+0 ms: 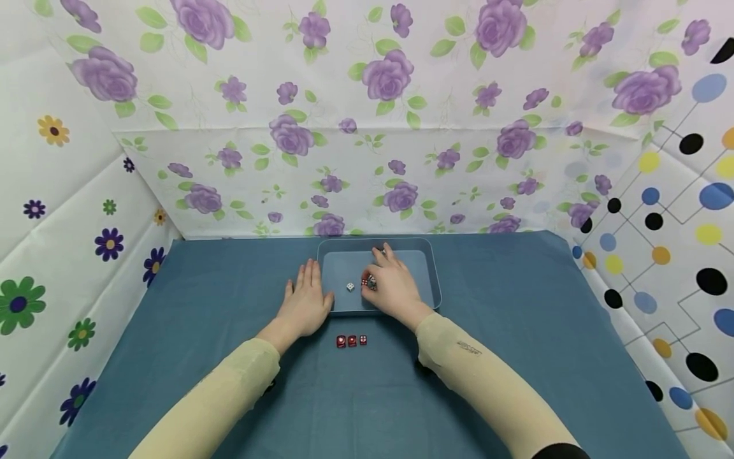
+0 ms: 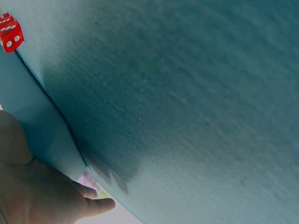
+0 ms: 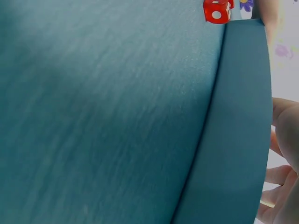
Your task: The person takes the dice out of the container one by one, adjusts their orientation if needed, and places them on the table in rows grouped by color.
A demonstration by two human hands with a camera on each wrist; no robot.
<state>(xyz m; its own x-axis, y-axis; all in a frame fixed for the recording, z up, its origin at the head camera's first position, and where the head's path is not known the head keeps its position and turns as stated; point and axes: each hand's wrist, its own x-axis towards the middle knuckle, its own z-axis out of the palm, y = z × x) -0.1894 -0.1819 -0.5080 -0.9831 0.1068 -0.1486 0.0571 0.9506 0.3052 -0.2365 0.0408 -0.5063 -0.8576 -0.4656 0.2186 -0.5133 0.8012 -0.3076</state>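
Note:
My right hand (image 1: 394, 288) is over the blue tray (image 1: 427, 310), its thumb and index finger curled round a small red die (image 1: 364, 282) at their tips. More dice (image 1: 372, 282) show in the ring these two fingers form, partly hidden by them. The other fingers of that hand spread toward the tray's far side. A white die (image 1: 350, 287) lies in the tray left of the right hand. My left hand (image 1: 304, 306) rests at the tray's left side with straight fingers, its thumb at the rim; it holds nothing.
Three red dice (image 1: 352, 341) stand in a row on the blue cloth (image 1: 229, 287) in front of the tray. Behind the table hangs a floral sheet (image 1: 321, 178); patterned sheets close off the left and right sides.

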